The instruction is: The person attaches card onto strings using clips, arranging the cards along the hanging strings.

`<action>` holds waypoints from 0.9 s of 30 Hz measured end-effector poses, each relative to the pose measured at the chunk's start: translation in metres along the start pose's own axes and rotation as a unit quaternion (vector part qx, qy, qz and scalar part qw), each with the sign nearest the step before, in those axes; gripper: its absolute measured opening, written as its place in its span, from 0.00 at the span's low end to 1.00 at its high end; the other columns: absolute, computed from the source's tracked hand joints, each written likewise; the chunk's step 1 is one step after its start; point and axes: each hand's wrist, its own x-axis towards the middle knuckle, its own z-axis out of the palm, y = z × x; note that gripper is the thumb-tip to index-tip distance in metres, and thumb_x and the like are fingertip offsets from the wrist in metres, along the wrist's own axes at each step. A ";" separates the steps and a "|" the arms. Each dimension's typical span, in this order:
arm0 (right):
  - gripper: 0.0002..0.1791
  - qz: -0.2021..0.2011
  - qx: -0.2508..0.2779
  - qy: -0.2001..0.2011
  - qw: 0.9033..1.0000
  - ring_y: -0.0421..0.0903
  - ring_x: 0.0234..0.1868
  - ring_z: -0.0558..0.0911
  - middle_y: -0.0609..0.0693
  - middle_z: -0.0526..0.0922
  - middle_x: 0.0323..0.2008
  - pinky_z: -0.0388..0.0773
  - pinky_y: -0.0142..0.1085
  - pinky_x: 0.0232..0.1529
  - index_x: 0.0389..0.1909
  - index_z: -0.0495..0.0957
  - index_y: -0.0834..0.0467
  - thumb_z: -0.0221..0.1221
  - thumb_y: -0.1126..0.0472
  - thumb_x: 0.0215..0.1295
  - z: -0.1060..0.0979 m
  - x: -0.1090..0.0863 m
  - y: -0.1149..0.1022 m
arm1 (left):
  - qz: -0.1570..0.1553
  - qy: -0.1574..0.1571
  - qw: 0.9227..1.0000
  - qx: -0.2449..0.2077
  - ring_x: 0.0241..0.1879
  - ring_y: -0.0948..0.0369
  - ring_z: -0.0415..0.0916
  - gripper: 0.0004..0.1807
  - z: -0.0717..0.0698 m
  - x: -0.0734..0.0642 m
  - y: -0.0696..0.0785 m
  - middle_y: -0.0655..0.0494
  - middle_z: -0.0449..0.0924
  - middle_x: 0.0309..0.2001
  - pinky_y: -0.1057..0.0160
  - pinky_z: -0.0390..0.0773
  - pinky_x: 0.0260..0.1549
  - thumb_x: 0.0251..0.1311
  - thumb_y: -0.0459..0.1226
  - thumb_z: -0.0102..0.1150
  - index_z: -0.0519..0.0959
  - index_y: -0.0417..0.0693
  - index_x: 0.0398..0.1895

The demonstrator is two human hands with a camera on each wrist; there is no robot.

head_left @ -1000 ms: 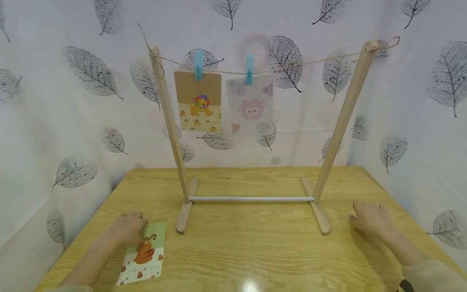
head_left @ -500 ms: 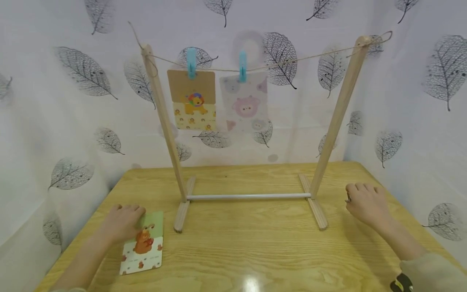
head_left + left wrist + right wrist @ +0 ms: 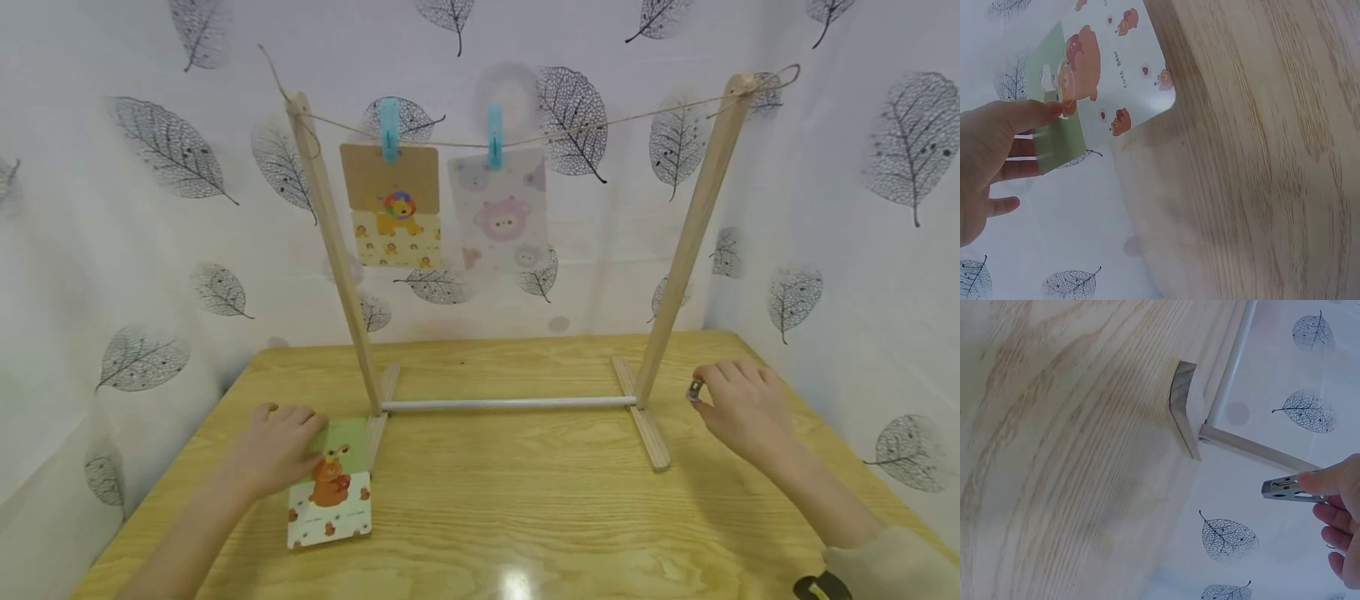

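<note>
My left hand [image 3: 279, 450] pinches a green and white card [image 3: 1124, 69] with a bear on it, thumb in front and fingers behind its green end. In the head view that bear card stands near the left foot of the wooden stand [image 3: 692, 242]. Over at the right, my right hand [image 3: 746, 412] pinches a grey clothespin [image 3: 1285, 489] between thumb and fingers, its tip pointing away from the hand. On the stand's string [image 3: 592, 127], a blue clothespin [image 3: 389, 131] holds a lion card [image 3: 393, 187]. Another blue clothespin [image 3: 495, 137] holds a pale card with a pink animal [image 3: 501, 221].
A white rod [image 3: 510, 404] joins the two feet of the stand low over the wooden table [image 3: 517, 500]. Behind and beside the table hangs a white curtain [image 3: 600, 292] printed with dark leaves.
My left hand has brought the bear card up and to the right, toward the stand. My right hand has risen and shifted left, and the grey clothespin now shows clearly in its fingers.
</note>
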 end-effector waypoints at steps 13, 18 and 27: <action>0.10 -0.117 0.031 0.162 0.979 0.58 0.32 0.75 0.58 0.80 0.25 0.66 0.53 0.33 0.27 0.76 0.65 0.57 0.69 0.38 0.001 0.016 -0.023 | 0.064 0.086 0.994 0.033 0.38 0.52 0.76 0.22 -0.012 0.026 0.038 0.52 0.78 0.36 0.43 0.69 0.45 0.39 0.43 0.70 0.78 0.45 0.38; 0.08 -0.140 0.037 0.201 0.969 0.61 0.32 0.74 0.59 0.79 0.23 0.63 0.55 0.37 0.26 0.77 0.66 0.53 0.67 0.43 0.001 0.021 -0.033 | 0.097 0.154 0.983 0.036 0.34 0.52 0.78 0.21 -0.017 0.039 0.055 0.52 0.79 0.34 0.44 0.71 0.43 0.38 0.43 0.70 0.77 0.45 0.37; 0.10 -0.143 0.052 0.241 0.959 0.62 0.32 0.74 0.60 0.79 0.25 0.59 0.56 0.37 0.29 0.79 0.66 0.56 0.68 0.42 -0.004 0.032 -0.051 | 0.107 0.298 0.948 0.024 0.34 0.50 0.77 0.15 -0.028 0.075 0.091 0.49 0.78 0.31 0.47 0.71 0.42 0.44 0.41 0.65 0.77 0.43 0.34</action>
